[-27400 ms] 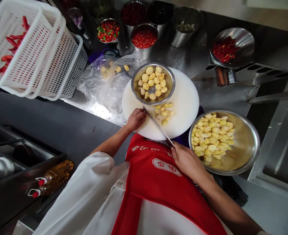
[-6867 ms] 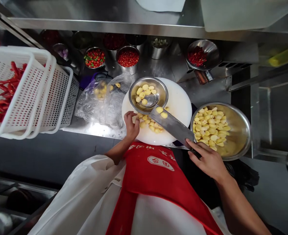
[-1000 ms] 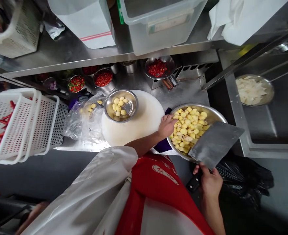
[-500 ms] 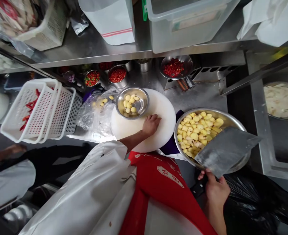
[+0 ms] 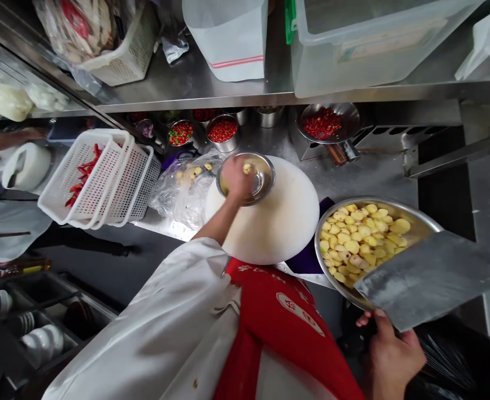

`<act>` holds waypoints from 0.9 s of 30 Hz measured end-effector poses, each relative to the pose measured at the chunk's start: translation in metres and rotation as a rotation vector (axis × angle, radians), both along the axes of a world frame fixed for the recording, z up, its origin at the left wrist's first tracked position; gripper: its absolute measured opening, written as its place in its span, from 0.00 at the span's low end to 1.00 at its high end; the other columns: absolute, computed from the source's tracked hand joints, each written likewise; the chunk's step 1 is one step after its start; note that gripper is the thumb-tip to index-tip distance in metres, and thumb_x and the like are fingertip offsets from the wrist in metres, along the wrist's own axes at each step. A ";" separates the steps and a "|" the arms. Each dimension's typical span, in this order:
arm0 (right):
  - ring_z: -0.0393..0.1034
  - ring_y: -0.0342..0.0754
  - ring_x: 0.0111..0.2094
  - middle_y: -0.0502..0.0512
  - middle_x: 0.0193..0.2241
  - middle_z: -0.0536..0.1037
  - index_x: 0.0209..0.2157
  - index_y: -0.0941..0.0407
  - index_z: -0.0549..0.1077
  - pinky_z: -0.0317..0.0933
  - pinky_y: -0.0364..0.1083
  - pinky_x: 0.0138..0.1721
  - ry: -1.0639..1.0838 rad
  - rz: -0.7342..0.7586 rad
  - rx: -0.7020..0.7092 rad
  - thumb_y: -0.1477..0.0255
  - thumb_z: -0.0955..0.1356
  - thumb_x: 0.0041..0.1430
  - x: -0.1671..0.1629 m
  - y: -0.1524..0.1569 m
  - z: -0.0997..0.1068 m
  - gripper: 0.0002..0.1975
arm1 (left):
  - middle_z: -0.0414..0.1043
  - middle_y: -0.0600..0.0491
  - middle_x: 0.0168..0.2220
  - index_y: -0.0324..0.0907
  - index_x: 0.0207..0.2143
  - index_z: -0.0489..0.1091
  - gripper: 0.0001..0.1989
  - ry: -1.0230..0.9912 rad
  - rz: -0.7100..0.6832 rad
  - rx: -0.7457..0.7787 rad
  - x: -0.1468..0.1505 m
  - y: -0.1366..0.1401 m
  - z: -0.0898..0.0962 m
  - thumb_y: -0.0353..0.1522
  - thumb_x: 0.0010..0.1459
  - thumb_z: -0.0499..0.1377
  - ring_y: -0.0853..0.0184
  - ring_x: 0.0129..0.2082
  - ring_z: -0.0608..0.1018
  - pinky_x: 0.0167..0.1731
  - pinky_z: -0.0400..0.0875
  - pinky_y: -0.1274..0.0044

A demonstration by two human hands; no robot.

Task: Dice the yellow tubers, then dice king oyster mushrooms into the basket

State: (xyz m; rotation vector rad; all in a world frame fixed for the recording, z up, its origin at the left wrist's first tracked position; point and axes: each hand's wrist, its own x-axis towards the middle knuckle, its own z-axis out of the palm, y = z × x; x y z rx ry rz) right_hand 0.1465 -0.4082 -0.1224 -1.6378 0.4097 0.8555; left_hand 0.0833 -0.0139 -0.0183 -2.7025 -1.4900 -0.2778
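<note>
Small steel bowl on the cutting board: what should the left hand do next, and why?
Probably lift the potatoes out of the small bowl onto the cutting board. The left hand, though blurred, is at that bowl; no potatoes show on the board's visible surface; and the right hand holds the cleaver off to the side, by the large bowl.

Yellow potato pieces (image 5: 349,241), grey blade (image 5: 424,278), white board (image 5: 278,225), red apron (image 5: 289,350) with white writing, white bag (image 5: 232,39) with red stripes, purple cloth (image 5: 305,260)
</note>
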 end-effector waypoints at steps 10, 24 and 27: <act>0.66 0.50 0.23 0.53 0.22 0.73 0.30 0.57 0.72 0.61 0.48 0.26 0.021 0.392 0.083 0.55 0.71 0.48 -0.017 0.060 -0.019 0.19 | 0.73 0.49 0.27 0.39 0.29 0.66 0.12 -0.549 0.689 -0.823 -0.145 0.032 0.054 0.39 0.51 0.62 0.63 0.28 0.78 0.31 0.76 0.69; 0.64 0.61 0.48 0.68 0.43 0.70 0.56 0.64 0.71 0.57 0.59 0.54 -0.789 0.771 -0.043 0.61 0.65 0.56 -0.050 0.220 0.008 0.30 | 0.66 0.56 0.31 0.41 0.21 0.58 0.13 -0.816 0.141 -0.718 -0.161 0.071 0.048 0.36 0.47 0.61 0.73 0.28 0.68 0.27 0.68 0.79; 0.70 0.55 0.42 0.66 0.45 0.74 0.59 0.64 0.66 0.62 0.55 0.50 -0.537 0.667 0.159 0.60 0.69 0.53 -0.034 0.282 0.011 0.35 | 0.66 0.56 0.31 0.41 0.21 0.59 0.12 -0.730 0.065 -0.733 -0.162 0.087 0.042 0.36 0.49 0.59 0.73 0.29 0.68 0.30 0.67 0.80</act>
